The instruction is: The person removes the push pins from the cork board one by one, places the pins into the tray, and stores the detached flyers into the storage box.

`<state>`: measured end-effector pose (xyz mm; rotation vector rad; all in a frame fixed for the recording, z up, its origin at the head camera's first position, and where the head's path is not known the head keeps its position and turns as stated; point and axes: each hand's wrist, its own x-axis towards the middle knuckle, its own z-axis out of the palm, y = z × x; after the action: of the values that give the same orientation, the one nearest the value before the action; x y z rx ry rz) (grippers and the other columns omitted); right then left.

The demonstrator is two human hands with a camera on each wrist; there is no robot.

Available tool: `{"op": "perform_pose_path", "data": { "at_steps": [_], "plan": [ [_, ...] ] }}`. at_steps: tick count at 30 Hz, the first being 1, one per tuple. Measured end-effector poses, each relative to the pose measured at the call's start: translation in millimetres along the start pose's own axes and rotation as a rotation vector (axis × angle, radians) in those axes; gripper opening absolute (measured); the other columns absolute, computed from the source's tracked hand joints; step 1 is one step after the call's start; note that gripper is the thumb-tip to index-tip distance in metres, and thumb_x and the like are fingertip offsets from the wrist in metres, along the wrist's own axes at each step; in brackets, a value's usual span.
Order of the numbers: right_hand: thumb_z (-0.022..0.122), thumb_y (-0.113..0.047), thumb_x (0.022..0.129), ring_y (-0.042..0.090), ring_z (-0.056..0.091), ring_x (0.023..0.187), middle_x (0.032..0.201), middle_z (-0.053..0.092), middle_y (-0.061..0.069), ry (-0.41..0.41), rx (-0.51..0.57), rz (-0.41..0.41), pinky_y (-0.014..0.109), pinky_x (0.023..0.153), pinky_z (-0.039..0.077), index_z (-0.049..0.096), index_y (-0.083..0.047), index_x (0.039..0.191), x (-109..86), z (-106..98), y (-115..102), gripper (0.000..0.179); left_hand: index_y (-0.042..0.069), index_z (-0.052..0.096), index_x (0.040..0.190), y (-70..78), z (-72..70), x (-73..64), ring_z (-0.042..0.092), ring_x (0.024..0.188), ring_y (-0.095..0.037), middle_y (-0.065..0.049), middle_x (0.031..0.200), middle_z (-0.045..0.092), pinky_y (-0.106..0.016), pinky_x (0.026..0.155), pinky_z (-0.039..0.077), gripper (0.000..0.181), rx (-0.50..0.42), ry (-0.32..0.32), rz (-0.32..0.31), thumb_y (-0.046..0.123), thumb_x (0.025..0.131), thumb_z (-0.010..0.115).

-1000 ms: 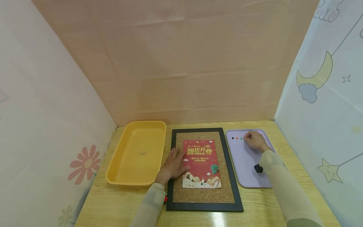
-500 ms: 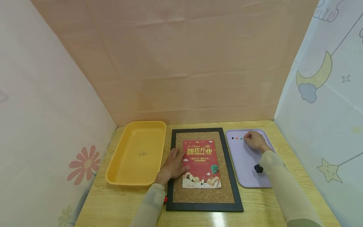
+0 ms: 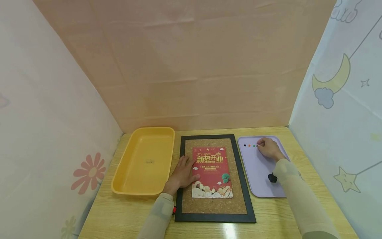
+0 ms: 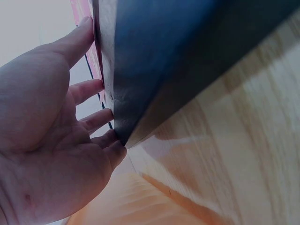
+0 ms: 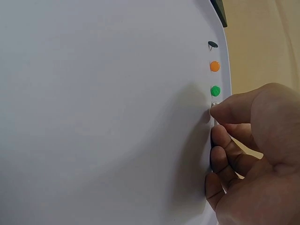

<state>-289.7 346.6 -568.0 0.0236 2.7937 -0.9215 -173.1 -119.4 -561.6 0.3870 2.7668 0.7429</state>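
A red poster (image 3: 212, 172) lies on a black-framed cork board (image 3: 215, 207). My left hand (image 3: 182, 173) rests spread across the board's left side, fingertips touching the poster's left edge; in the left wrist view this hand (image 4: 61, 112) lies along the dark frame (image 4: 140, 51). At the far end of the purple tray (image 3: 259, 179) are a black thumbtack (image 5: 213, 44), an orange thumbtack (image 5: 214, 66) and a green thumbtack (image 5: 215, 91) in a row. Beside the green one, my right hand (image 3: 269, 148) pinches a small pale-looking thumbtack (image 5: 214, 104), mostly hidden by the thumb.
A yellow tray (image 3: 143, 166) stands left of the board. A small black object (image 3: 272, 178) shows beside my right sleeve, over the purple tray. The wooden table (image 3: 209, 229) is bounded by a tan back wall (image 3: 191, 83) and printed side walls.
My right fingertips have shifted slightly right, and a small dark spot now shows beside the green thumbtack. The left hand stays put.
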Motion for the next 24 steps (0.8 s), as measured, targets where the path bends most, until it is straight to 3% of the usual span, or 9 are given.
{"op": "perform_pose_path", "data": {
  "at_steps": [9, 18, 24],
  "plan": [
    [0.059, -0.014, 0.107, 0.049, 0.065, 0.122, 0.133, 0.067, 0.035, 0.015, -0.003, -0.015, 0.064, 0.107, 0.056, 0.061, 0.009, 0.139, -2.3, 0, 1, 0.04, 0.011, 0.041, 0.174, 2.1, -1.9, -2.0, 0.017, 0.174, -0.05, -0.026, 0.183, 0.029, -0.07, 0.14, 0.027, 0.088, -0.01, -0.02, -0.007, 0.038, 0.102, 0.084],
    [0.062, -0.013, 0.106, 0.056, 0.063, 0.128, 0.137, 0.065, 0.041, 0.055, 0.014, -0.073, 0.069, 0.112, 0.053, 0.061, 0.013, 0.139, -9.6, 0, 1, 0.042, 0.011, 0.042, 0.174, 3.6, -3.3, -1.0, 0.02, 0.174, -0.049, -0.025, 0.182, 0.031, -0.069, 0.139, 0.031, 0.088, 0.03, -0.022, -0.013, 0.04, 0.102, 0.084],
    [0.064, -0.013, 0.108, 0.056, 0.063, 0.128, 0.139, 0.064, 0.041, 0.051, 0.029, -0.067, 0.069, 0.111, 0.053, 0.059, 0.012, 0.142, -11.3, 0, 2, 0.043, 0.012, 0.043, 0.173, 5.4, -5.2, -2.6, 0.02, 0.173, -0.049, -0.025, 0.182, 0.031, -0.07, 0.139, 0.031, 0.087, 0.023, -0.021, -0.015, 0.04, 0.101, 0.084]
  ]
}}
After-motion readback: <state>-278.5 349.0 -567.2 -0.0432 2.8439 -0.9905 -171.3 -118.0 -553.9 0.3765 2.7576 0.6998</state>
